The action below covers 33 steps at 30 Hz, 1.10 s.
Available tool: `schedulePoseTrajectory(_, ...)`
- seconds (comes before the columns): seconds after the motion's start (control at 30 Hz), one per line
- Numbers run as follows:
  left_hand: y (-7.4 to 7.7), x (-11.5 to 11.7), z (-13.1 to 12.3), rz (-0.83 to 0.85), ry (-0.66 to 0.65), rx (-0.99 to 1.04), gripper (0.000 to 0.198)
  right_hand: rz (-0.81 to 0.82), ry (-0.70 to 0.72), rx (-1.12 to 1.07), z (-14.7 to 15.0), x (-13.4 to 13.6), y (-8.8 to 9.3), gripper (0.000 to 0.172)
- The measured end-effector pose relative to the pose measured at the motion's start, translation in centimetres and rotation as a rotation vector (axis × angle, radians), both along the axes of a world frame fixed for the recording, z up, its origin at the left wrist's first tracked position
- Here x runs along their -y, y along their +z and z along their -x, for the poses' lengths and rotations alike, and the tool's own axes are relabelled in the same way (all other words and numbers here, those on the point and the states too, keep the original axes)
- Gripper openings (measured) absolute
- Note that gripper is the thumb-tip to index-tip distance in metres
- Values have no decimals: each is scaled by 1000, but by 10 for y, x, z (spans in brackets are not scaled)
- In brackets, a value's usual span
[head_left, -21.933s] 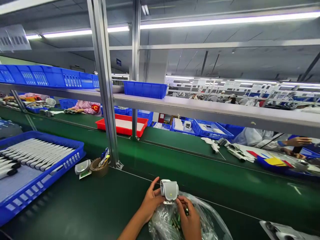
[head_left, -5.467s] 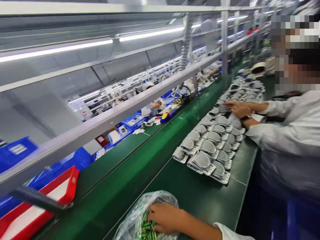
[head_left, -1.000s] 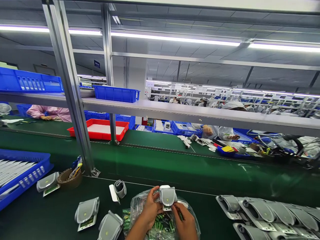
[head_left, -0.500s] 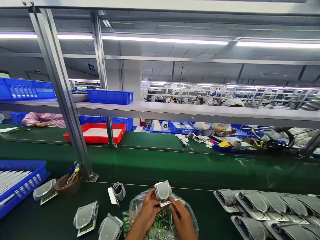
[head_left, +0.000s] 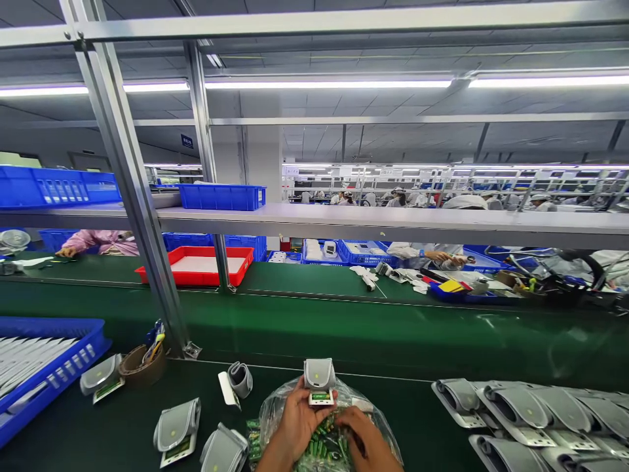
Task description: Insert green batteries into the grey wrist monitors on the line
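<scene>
My left hand [head_left: 299,419] grips a wrist blood pressure monitor [head_left: 319,375] with a rolled grey cuff, held upright over a clear plastic bag [head_left: 275,398]. Green batteries show in the monitor's lower compartment. Loose green batteries [head_left: 322,446] fill the bag. Over them, beside the monitor, is my right hand [head_left: 366,436], its fingers curled downward; their tips are partly hidden, and what they hold cannot be made out. Left of the bag lie similar monitors, one with green in its compartment [head_left: 177,429], another close to the bag [head_left: 225,449].
Several grey-cuffed monitors [head_left: 531,410] lie in rows on the right. A blue crate [head_left: 88,341] and a brown ring holder with tools [head_left: 142,367] stand left. A metal post [head_left: 147,229] rises from the bench. Across it, a co-worker's hands [head_left: 442,257] are at work.
My right hand has moved off the monitor, down and right to the loose batteries. The left hand keeps the monitor, now more upright. The whole view has shifted slightly.
</scene>
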<state>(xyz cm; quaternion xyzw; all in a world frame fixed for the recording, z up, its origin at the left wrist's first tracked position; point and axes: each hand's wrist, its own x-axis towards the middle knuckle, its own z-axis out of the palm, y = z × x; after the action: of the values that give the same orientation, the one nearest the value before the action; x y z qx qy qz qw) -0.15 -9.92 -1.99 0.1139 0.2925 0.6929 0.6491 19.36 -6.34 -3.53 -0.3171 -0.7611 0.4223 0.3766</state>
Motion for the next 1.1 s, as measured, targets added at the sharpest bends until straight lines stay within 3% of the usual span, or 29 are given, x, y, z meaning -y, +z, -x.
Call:
schedulePoseTrajectory(0.13,-7,-1,-4,24,35,-70,94,-16,-30,-68,1,3,-13,23)
schedulePoseTrajectory(0.27,-9,-5,-8,78,92,-57,107,-32,-56,45,2,1,-7,25)
schedulePoseTrajectory(0.43,-2,-5,-11,69,98,-129,91,-42,-174,-8,5,0,4,38)
schedulePoseTrajectory(0.6,3,-1,-13,55,6,-205,80,47,-308,-116,17,6,-3,48)
schedulePoseTrajectory(0.77,-2,1,-15,27,-7,-240,77,138,-423,-105,21,9,-6,59)
schedulePoseTrajectory(0.97,-8,5,-12,-57,-131,-212,80,-4,-448,-175,25,11,-18,53)
schedulePoseTrajectory(1.1,-8,4,-12,-26,-102,-140,80,141,-446,-244,28,14,-20,56)
